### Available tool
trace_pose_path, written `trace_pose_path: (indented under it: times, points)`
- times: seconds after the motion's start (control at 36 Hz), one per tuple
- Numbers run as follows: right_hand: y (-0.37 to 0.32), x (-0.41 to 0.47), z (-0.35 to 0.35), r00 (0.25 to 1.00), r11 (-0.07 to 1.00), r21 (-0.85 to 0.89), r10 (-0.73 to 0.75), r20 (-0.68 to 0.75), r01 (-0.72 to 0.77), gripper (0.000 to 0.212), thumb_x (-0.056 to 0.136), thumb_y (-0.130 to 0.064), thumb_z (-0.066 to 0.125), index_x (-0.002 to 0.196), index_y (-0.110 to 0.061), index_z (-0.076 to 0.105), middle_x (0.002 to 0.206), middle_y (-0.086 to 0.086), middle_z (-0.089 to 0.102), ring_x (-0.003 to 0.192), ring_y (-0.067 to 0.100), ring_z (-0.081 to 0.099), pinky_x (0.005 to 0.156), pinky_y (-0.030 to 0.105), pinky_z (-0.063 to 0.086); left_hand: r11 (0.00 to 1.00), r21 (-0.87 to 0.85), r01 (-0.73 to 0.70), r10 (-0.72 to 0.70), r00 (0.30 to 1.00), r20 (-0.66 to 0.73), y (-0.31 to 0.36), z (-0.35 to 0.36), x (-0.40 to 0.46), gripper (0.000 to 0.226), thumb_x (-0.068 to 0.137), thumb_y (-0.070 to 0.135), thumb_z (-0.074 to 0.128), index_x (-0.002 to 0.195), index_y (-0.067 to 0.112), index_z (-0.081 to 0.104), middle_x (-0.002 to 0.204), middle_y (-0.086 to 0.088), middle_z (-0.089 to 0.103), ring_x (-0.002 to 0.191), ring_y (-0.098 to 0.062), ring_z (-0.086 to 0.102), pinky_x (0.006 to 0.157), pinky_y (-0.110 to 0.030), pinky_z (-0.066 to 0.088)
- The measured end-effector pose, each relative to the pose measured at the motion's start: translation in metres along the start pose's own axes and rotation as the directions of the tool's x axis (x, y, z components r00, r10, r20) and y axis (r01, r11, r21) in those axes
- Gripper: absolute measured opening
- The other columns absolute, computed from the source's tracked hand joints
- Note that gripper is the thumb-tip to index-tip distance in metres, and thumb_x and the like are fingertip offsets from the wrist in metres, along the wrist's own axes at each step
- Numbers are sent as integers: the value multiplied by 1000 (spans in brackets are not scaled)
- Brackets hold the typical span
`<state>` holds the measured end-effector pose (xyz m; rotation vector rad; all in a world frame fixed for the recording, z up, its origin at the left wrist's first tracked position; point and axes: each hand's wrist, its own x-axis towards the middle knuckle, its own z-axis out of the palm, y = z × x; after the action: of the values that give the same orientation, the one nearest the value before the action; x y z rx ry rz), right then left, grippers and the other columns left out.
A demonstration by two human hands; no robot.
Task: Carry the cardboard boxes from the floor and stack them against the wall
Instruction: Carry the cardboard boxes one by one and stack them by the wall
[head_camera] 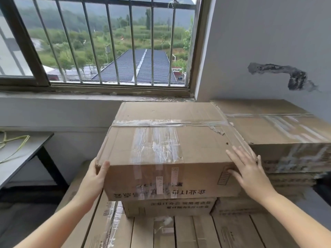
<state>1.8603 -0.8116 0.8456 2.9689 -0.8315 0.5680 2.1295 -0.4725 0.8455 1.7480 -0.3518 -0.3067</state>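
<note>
Atop the stack under the window sat the box (166,151), its long axis running away from the person toward the wall. Left hand (95,178) gripped the near left corner, thumb curled over the top edge. Right hand (249,170) lay flat, fingers straight, on the near right corner, holding nothing. Both were equally near. A second box (279,129) stood touching on the right; a counter (21,154) stood well apart, left.

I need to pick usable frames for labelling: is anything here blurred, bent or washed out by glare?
Head view: wide-angle lens bows the window bars; soft daylight, no hard shadows; tape on the top box glares; the right-hand stack looks smeared; both hands, left and right, reasonably sharp.
</note>
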Motion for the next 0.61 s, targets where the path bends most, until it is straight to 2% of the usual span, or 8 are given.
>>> trace_pose_path:
  times: [0.06,0.14,0.19,0.25,0.33,0.44,0.53,0.61]
  points:
    - [4,16,1,1000,1000,-30,1,12,-1,68,82,-22,73,143,-21,43,150,7,39,142,18,24,105,66,17,1000,-1,14,-14,1000,-2,5,9,14,43,99,35,44,138,18,40,119,0,54,116,-18,49,94,-29,34]
    - [10,40,5,998,989,-135,-54,43,60,71,73,-23,80,137,-17,51,141,11,51,133,27,43,99,68,24,1000,-18,26,-26,999,-18,14,22,36,39,100,32,43,135,16,40,115,0,52,110,-17,49,89,-27,33]
    - [13,57,6,998,990,-130,-45,40,50,67,79,-25,75,140,-18,47,145,10,47,136,28,40,105,65,19,999,-18,32,-33,998,-44,19,29,52,39,100,32,43,135,13,41,116,0,52,110,-18,49,88,-26,33]
    - [15,72,7,999,995,-89,-38,39,42,64,88,-28,65,145,-21,38,152,7,37,143,25,29,112,58,9,999,-8,34,-35,998,-54,24,33,66,41,101,32,42,137,13,40,118,0,51,111,-18,49,87,-25,32]
    - [19,86,9,998,998,-61,-27,64,31,62,92,-30,58,148,-23,32,156,4,28,146,22,21,116,51,3,999,-11,31,-32,998,-53,28,39,79,43,102,31,40,140,13,36,120,2,48,110,-16,46,87,-24,31]
    - [21,93,15,997,998,-52,-32,64,36,61,90,-28,61,146,-20,38,154,7,33,143,25,28,115,51,4,1000,0,30,-30,997,-74,26,44,85,40,102,31,40,136,10,40,118,0,49,107,-15,45,85,-23,31]
    - [23,90,23,997,996,-70,-49,62,53,64,81,-22,74,139,-16,48,145,12,46,134,32,43,109,57,16,1000,-1,20,-20,996,-87,19,45,84,35,101,33,40,131,14,41,117,1,49,109,-16,46,88,-26,31]
    - [22,88,23,997,995,-78,-53,59,58,64,86,-25,68,143,-18,42,149,11,40,139,30,36,112,56,11,1000,-12,19,-20,996,-85,18,44,82,28,101,32,41,127,20,41,118,1,49,110,-15,45,89,-26,31]
